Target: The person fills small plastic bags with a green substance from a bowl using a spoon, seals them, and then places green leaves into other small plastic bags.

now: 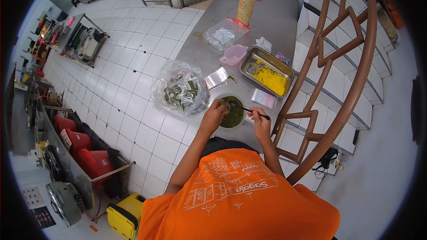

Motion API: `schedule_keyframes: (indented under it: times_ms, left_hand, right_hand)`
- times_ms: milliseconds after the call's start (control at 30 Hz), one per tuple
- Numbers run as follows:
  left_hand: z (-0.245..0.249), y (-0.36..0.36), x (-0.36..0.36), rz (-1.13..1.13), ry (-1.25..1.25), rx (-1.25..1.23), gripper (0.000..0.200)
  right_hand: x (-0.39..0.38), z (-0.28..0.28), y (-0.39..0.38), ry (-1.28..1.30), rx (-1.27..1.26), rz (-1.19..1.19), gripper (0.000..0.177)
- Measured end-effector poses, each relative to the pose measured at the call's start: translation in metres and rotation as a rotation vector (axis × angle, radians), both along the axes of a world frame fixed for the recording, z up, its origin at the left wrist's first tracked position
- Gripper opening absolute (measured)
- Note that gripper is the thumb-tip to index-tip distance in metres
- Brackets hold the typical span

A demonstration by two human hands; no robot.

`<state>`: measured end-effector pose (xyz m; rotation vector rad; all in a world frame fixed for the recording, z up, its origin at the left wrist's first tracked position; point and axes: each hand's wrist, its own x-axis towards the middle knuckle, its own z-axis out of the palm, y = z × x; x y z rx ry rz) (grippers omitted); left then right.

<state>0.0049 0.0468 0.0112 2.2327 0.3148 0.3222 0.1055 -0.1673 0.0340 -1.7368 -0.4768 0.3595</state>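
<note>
My right hand (260, 119) is closed round the dark handle of a spoon (254, 112), whose head reaches into a round bowl (242, 123). Dark green chopped or paste-like food (235, 117) fills much of that bowl. At its left rim, my left hand (215, 114) pinches what looks like a small clear plastic bag (227, 106) over the food. Left of this hand lies a large clear bag (180, 89) with green packets inside. A stack of small clear bags (264, 99) lies beyond my right hand.
A steel tray (246, 73) of yellow crumbly food, a pink bowl (234, 55), a silver packet (216, 78), a zip bag (226, 33) and a roll of wrap (247, 5) stand on the steel table (195, 46). A brown railing (327, 66) borders its right side.
</note>
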Motion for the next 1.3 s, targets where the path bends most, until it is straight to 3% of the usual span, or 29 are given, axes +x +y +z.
schedule_keyframes:
  times_ms: [100, 200, 267, 367, 467, 600, 700, 833, 1100, 1200, 1300]
  left_hand:
    - [0.012, 0.007, -0.005, 0.046, -0.029, -0.014, 0.013]
    - [0.031, 0.004, -0.009, 0.048, -0.106, 0.002, 0.013]
    - [0.016, 0.005, -0.009, 0.035, -0.094, 0.049, 0.013]
    - [0.026, 0.009, -0.004, 0.057, -0.12, 0.055, 0.012]
    - [0.039, 0.005, -0.007, 0.087, -0.133, 0.007, 0.014]
    - [0.032, 0.01, -0.004, 0.137, -0.142, -0.186, 0.011]
    - [0.027, 0.0, -0.002, 0.212, -0.138, -0.497, 0.012]
    - [0.013, -0.005, 0.004, 0.249, -0.201, -0.691, 0.014]
    - [0.01, 0.003, 0.001, 0.158, -0.151, -0.866, 0.02]
    - [0.009, 0.007, -0.001, 0.128, -0.115, -0.859, 0.017]
    - [0.016, 0.011, -0.003, 0.152, -0.099, -0.692, 0.014]
  right_hand:
    - [0.006, -0.042, -0.009, 0.175, 0.134, -0.082, 0.026]
    - [0.002, -0.05, -0.01, 0.323, 0.009, -0.014, 0.028]
    - [0.002, -0.055, -0.01, 0.43, -0.059, 0.02, 0.034]
    - [-0.005, -0.069, -0.007, 0.283, -0.194, -0.209, 0.046]
    - [-0.017, -0.071, -0.01, -0.166, -0.268, -0.544, 0.052]
    - [-0.02, -0.047, 0.009, -0.275, -0.225, -0.011, 0.043]
    - [-0.026, -0.031, 0.037, 0.151, -0.119, 0.12, 0.038]
    - [-0.004, -0.052, 0.033, 0.416, -0.09, 0.22, 0.036]
    - [0.004, -0.036, 0.045, 0.52, 0.176, 0.218, 0.03]
    - [0.002, -0.034, 0.046, 0.489, 0.222, 0.225, 0.03]
    - [0.006, -0.035, 0.044, 0.444, 0.167, 0.237, 0.033]
